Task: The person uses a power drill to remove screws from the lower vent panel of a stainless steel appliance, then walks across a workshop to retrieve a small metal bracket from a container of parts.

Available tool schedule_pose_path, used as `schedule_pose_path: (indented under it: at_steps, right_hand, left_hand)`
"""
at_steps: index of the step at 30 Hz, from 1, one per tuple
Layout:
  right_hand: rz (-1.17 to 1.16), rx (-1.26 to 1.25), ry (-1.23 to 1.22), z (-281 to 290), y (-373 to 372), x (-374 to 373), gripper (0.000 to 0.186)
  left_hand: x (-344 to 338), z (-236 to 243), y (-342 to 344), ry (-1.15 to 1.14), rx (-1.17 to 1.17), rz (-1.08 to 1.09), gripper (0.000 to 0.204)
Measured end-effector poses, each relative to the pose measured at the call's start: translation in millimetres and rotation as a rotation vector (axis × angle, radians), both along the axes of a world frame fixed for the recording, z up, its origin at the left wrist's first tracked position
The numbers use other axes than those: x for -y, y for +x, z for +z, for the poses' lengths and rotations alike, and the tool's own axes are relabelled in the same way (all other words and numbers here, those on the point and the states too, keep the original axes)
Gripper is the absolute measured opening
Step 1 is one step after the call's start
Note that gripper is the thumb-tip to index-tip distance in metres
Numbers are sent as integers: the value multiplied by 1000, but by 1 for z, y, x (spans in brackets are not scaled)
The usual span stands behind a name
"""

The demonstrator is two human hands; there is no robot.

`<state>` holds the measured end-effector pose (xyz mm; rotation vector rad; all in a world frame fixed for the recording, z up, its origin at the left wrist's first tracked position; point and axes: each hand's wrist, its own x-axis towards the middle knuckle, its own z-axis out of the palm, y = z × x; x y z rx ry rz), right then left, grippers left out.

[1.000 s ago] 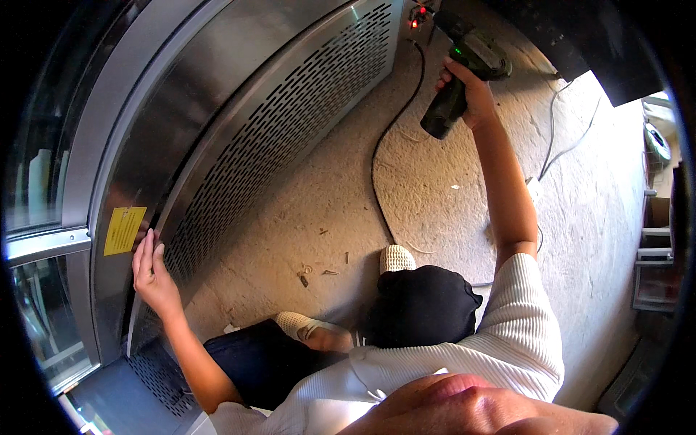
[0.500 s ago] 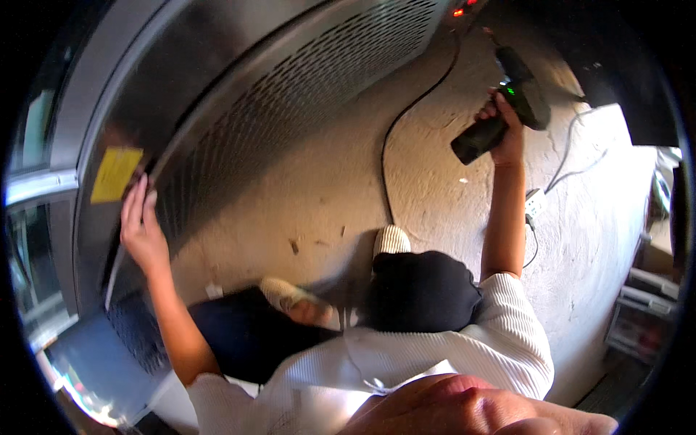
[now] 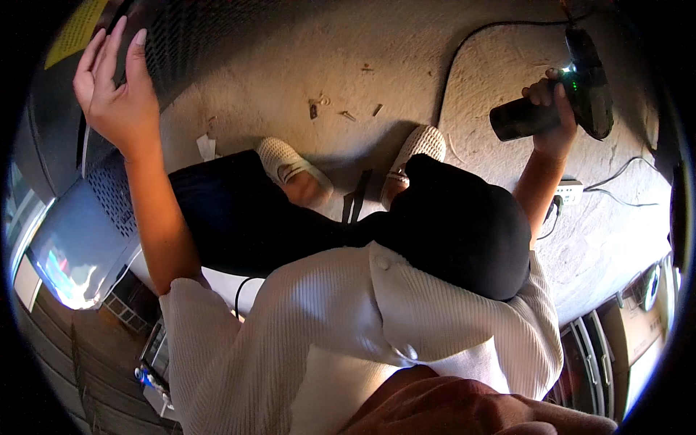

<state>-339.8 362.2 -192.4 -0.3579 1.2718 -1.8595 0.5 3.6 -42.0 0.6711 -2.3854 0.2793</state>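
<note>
My left hand point(image 3: 116, 101) is raised at the upper left with fingers apart and nothing held, close to a dark perforated metal panel point(image 3: 185, 32) and a yellow label point(image 3: 69, 29); whether it touches the metal I cannot tell. At the upper right my right hand point(image 3: 551, 119) grips the handle of a dark cordless drill point(image 3: 591, 94), which has small green lights and a white lit spot. The tool's tip is near a black cable point(image 3: 493, 25) at the frame's top.
My slippered feet point(image 3: 417, 141) are on the concrete floor point(image 3: 362, 80), with small scraps point(image 3: 348, 114) beside them. A power strip point(image 3: 569, 190) with wires is at right. Cardboard point(image 3: 631, 330) and racks stand at lower right. A blue-grey metal surface point(image 3: 65, 246) is at lower left.
The view has swung down onto my body and legs. The panel has slid toward the upper left of the picture, and the drill appears farther right, still in my right hand.
</note>
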Motion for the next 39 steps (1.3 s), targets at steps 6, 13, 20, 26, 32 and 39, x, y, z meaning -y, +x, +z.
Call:
schedule_pose_path:
  at_steps: [6, 13, 20, 26, 32, 39]
  right_hand:
    - [65, 140, 18, -24, 32, 16, 24]
    - [156, 133, 127, -33, 61, 42, 25]
    - [285, -42, 336, -31, 71, 45, 22]
    - [408, 35, 391, -33, 85, 44, 22]
    - [465, 34, 430, -33, 94, 47, 23]
    - [546, -19, 513, -32, 92, 46, 24]
  left_hand:
    - [-53, -46, -12, 123, 157, 37, 30]
    - [-118, -235, 22, 1260, 508, 2, 11]
    - [-159, -297, 31, 1148, 623, -91, 17]
    - [-159, -314, 31, 957, 612, -176, 14]
    - [-158, -314, 25, 728, 745, -210, 9]
    - [-148, -307, 28, 1030, 585, -66, 11]
